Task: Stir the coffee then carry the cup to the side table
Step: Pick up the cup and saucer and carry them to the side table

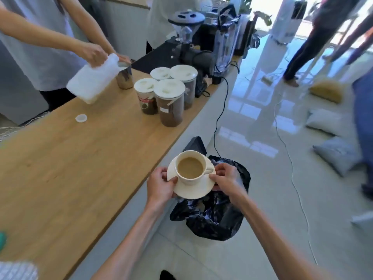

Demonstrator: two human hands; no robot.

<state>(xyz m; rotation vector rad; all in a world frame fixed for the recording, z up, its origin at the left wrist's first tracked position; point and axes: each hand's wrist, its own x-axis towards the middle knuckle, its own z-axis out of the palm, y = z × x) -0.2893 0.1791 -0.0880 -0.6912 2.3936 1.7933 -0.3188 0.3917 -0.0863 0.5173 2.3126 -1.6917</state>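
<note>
A cream cup (190,178) full of milky coffee stands upright on a cream saucer (198,190). I hold the saucer in the air, past the right edge of the wooden counter (76,168) and above a bin lined with a black bag (212,217). My left hand (160,185) grips the saucer's left rim, thumb on top. On the opposite rim is my right hand (227,176), close to the cup's handle. No spoon is visible.
Several lidded jars of coffee (171,102), a grinder (186,37) and a blender (226,43) stand at the counter's far end. A person across the counter pours from a white jug (92,79) into a steel pitcher (124,77). Cables (290,158) and cushions (335,154) lie on the glossy floor; people stand at right.
</note>
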